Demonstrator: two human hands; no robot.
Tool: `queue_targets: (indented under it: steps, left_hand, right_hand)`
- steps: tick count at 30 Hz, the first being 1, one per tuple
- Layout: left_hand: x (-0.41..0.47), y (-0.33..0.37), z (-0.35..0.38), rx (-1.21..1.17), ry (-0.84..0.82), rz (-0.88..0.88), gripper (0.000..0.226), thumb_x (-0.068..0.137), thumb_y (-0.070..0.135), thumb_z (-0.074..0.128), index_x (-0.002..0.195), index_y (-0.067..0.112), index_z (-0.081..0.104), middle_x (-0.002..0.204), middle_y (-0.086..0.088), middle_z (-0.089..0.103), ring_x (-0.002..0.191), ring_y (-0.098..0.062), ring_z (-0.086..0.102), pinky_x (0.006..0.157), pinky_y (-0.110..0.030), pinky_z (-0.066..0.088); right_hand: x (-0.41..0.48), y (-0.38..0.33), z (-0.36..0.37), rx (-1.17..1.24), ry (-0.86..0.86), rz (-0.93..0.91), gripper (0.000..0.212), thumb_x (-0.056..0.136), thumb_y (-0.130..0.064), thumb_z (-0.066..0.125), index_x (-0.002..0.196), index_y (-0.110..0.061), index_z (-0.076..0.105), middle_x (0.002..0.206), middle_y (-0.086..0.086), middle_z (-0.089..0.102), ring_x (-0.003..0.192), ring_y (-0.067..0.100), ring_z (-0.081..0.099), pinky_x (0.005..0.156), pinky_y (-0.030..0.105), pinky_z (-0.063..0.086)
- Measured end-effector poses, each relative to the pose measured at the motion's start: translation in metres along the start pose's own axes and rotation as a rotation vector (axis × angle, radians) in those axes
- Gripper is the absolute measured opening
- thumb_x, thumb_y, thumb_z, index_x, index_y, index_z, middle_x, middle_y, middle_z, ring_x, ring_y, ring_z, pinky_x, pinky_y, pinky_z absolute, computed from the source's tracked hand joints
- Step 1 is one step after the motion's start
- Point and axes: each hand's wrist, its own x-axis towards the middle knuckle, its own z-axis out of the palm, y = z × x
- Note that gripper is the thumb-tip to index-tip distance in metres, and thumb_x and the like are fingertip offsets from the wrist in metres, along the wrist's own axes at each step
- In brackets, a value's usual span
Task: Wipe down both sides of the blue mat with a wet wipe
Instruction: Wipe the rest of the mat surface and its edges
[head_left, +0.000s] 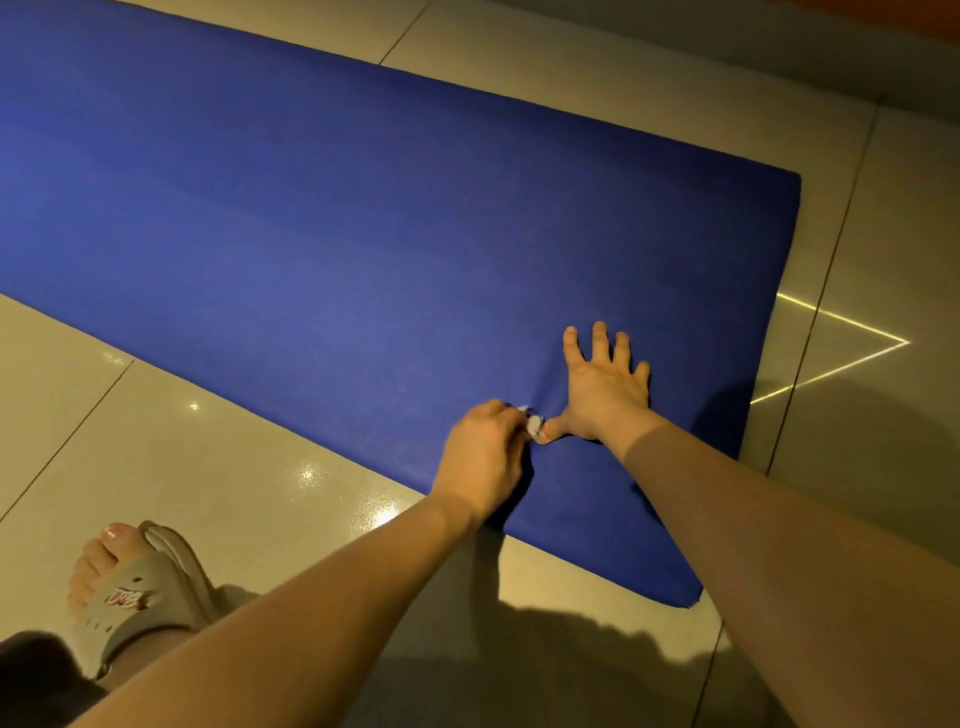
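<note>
2 hands are working near the mat's short end. Left hand (483, 457) is curled round the wet wipe (534, 426), with only a small white scrap showing past the knuckles, pressed onto the blue mat (311, 234). Right hand (605, 389) lies flat, palm down, fingers spread, gripping nothing and just pinning the mat. Its thumb tip touches the wipe. Both hands sit just inside the near long edge, close to the right-hand end.

Key relation: the mat lies flat on the floor (234, 467), long axis running from the near right corner away to the upper left and out of frame. Nearly all of its surface therefore lies ahead and to the left of the hands. Can't tell wet from dry in this light. The left hand has the wipe and is nearer that run. My read is that strokes should go left and away along the long axis while the right hand braces. The underside is hidden, and I judge the flip not yet done.

Counts: 1 mat, 1 wipe, 2 hands, 1 foot (104, 551) in 1 grey sandal (137, 597) on the tiles left of the arms, apart from the mat.
</note>
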Motion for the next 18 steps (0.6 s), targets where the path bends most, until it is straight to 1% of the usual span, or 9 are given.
queue_targets:
  steps: [3, 5, 7, 9, 11, 12, 14, 15, 18]
  left_hand:
    - [0.006, -0.009, -0.013, 0.125, -0.095, 0.236, 0.015, 0.094, 0.015, 0.064, 0.103, 0.009, 0.074, 0.096, -0.010, 0.065, 0.084, -0.031, 0.062, 0.069, -0.036, 0.052]
    - [0.013, -0.024, -0.029, 0.177, -0.080, 0.238, 0.014, 0.092, 0.016, 0.062, 0.102, 0.010, 0.071, 0.097, -0.011, 0.065, 0.087, -0.034, 0.062, 0.069, -0.038, 0.051]
    - [0.025, -0.045, -0.049, 0.142, 0.021, 0.054, 0.013, 0.094, 0.020, 0.056, 0.101, 0.012, 0.063, 0.098, -0.010, 0.067, 0.088, -0.035, 0.061, 0.069, -0.041, 0.050]
    - [0.036, -0.072, -0.066, 0.118, 0.131, -0.186, 0.008, 0.098, 0.021, 0.055, 0.102, 0.014, 0.057, 0.098, -0.006, 0.068, 0.085, -0.032, 0.061, 0.068, -0.039, 0.046]
    - [0.044, -0.090, -0.074, 0.094, 0.189, -0.360, 0.008, 0.099, 0.022, 0.058, 0.104, 0.016, 0.059, 0.098, -0.006, 0.068, 0.085, -0.032, 0.063, 0.069, -0.036, 0.045]
    - [0.045, -0.091, -0.073, 0.095, 0.204, -0.391, 0.009, 0.099, 0.022, 0.060, 0.103, 0.015, 0.063, 0.099, -0.007, 0.069, 0.086, -0.032, 0.064, 0.069, -0.035, 0.046]
    - [0.040, -0.077, -0.062, 0.108, 0.204, -0.364, 0.016, 0.100, 0.027, 0.059, 0.100, 0.014, 0.069, 0.098, -0.009, 0.068, 0.084, -0.032, 0.065, 0.071, -0.033, 0.046]
    - [0.035, -0.065, -0.054, 0.107, 0.184, -0.304, 0.021, 0.101, 0.030, 0.058, 0.098, 0.014, 0.072, 0.096, -0.010, 0.067, 0.082, -0.032, 0.064, 0.070, -0.033, 0.046]
    - [0.018, -0.027, -0.029, 0.111, 0.036, -0.010, 0.029, 0.103, 0.029, 0.055, 0.091, 0.011, 0.075, 0.090, -0.012, 0.065, 0.078, -0.033, 0.062, 0.069, -0.036, 0.051]
  right_hand:
    - [0.001, 0.003, 0.003, -0.012, -0.002, -0.022, 0.152, 0.056, -0.080, 0.078, 0.158, -0.024, -0.020, 0.165, 0.014, -0.020, 0.151, 0.043, -0.013, 0.119, 0.063, 0.014]
    - [0.002, 0.004, 0.002, 0.002, -0.018, -0.030, 0.151, 0.058, -0.077, 0.079, 0.157, -0.024, -0.021, 0.165, 0.014, -0.022, 0.151, 0.043, -0.015, 0.119, 0.064, 0.013]
    - [0.002, 0.004, 0.002, 0.006, -0.029, -0.030, 0.150, 0.059, -0.076, 0.080, 0.157, -0.024, -0.021, 0.165, 0.014, -0.023, 0.151, 0.043, -0.016, 0.119, 0.064, 0.012]
    - [0.002, 0.003, 0.002, -0.001, -0.028, -0.027, 0.150, 0.059, -0.076, 0.080, 0.157, -0.024, -0.022, 0.165, 0.014, -0.023, 0.151, 0.044, -0.016, 0.119, 0.064, 0.011]
    - [0.002, 0.002, 0.002, -0.002, -0.030, -0.030, 0.151, 0.059, -0.076, 0.080, 0.157, -0.024, -0.022, 0.165, 0.014, -0.023, 0.151, 0.044, -0.016, 0.119, 0.064, 0.011]
    - [0.002, 0.002, 0.002, -0.002, -0.031, -0.031, 0.150, 0.059, -0.075, 0.080, 0.157, -0.024, -0.022, 0.165, 0.015, -0.023, 0.151, 0.044, -0.016, 0.120, 0.064, 0.011]
    - [0.002, 0.002, 0.002, -0.001, -0.031, -0.030, 0.150, 0.060, -0.075, 0.080, 0.157, -0.024, -0.022, 0.165, 0.015, -0.023, 0.151, 0.044, -0.016, 0.120, 0.064, 0.011]
    - [0.002, 0.003, 0.001, -0.001, -0.030, -0.031, 0.150, 0.060, -0.075, 0.080, 0.157, -0.024, -0.022, 0.165, 0.015, -0.023, 0.151, 0.044, -0.016, 0.120, 0.064, 0.011]
    - [0.003, 0.004, 0.002, 0.000, -0.034, -0.041, 0.149, 0.061, -0.075, 0.079, 0.157, -0.023, -0.022, 0.164, 0.015, -0.024, 0.151, 0.045, -0.016, 0.119, 0.065, 0.010]
